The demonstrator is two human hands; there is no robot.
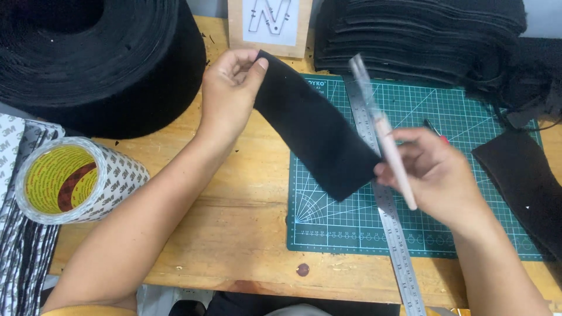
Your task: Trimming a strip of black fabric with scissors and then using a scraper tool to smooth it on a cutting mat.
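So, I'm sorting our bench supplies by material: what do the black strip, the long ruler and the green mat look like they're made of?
Black strip, held between left hand and right hand: probably felt or similar fuzzy fabric; matte, soft-edged, limp.
Ruler: metal, likely steel; silvery brushed sheen, engraved marks.
Green mat: seemingly rubbery plastic; flat, matte, printed grid.

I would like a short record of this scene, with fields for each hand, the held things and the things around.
left hand: pinches the top end of the black felt strip
right hand: grips the strip's lower end and a pale knife-like tool
strip: held above the green cutting mat
steel ruler: lies on the mat
tape roll: lying on its side at the left
felt roll: far left
table: wooden
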